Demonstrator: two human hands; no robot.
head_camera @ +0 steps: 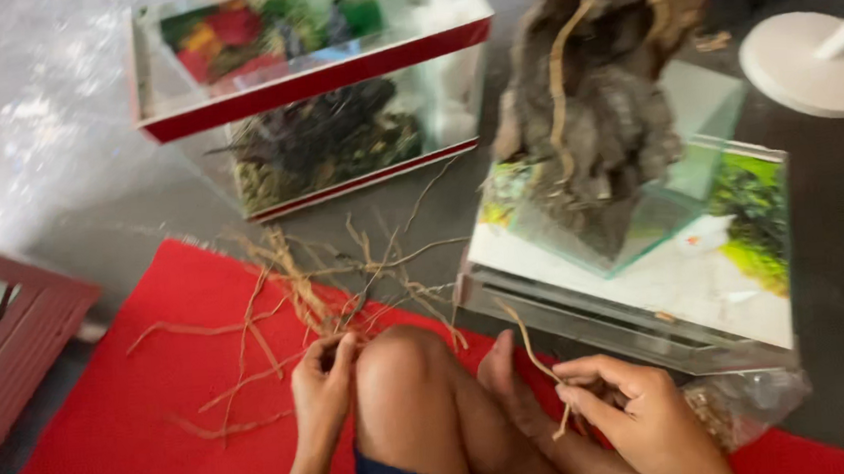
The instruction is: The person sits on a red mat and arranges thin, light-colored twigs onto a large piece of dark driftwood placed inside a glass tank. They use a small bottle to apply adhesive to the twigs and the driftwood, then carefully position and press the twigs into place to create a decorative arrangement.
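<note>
Seemingly sorting roots: left hand is pinching a tangle of dry root strands lying on the red mat; right hand is gripping one thin root. Next move likely needs gentle separating. Glass tank with driftwood is standing nearby on grey floor.

The roots lie on the mat at the centre. Two tanks stand stacked at twelve o'clock, the driftwood in a tank at two o'clock.
</note>
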